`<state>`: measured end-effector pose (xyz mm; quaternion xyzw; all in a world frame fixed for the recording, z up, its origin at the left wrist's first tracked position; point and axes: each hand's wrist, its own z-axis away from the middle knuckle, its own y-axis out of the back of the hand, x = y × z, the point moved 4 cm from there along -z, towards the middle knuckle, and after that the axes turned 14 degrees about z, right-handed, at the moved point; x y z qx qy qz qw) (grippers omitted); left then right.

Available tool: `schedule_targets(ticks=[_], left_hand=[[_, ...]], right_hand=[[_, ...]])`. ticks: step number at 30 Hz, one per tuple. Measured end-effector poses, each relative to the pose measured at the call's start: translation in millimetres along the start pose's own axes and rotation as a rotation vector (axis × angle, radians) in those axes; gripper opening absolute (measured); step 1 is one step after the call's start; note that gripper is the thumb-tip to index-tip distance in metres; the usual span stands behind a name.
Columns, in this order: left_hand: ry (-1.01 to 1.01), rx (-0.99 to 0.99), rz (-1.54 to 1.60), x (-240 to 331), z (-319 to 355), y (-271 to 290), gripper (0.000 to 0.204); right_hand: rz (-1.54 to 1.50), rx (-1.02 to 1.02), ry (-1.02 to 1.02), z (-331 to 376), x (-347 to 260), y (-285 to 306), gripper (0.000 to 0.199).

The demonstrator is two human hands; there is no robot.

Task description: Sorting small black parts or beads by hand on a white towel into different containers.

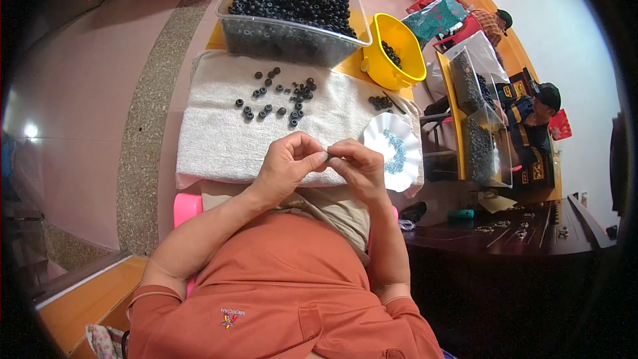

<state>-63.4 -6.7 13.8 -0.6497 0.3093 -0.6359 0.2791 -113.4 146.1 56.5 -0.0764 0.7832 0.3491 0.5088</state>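
One clear bin point(292, 36), one yellow bucket point(399, 60), one white dish point(399, 129), one towel point(219, 133).

The person wears a rust-orange short-sleeved shirt point(279, 292) with a small embroidered emblem on the chest and a stitched chest pocket below it. Both forearms are bare from the sleeve hems down. Beige trousers point(335, 209) show beneath the shirt's edge.

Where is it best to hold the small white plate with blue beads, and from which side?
Probably grip the white plate by its wavy rim, from the person's right side. It lies flat on the towel, the beads sit in the middle, and the right edge overhangs.
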Motion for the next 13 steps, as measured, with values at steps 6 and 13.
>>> schedule_targets(ticks=[6,13], left_hand=[[-0.011,0.004,-0.016,3,0,0,0.012],[-0.008,-0.005,-0.037,4,0,1,0.015]], right_hand=[[0.003,0.039,-0.036,-1,-9,-4,0.015],[0.049,0.066,-0.044,3,-3,0,0.014]])
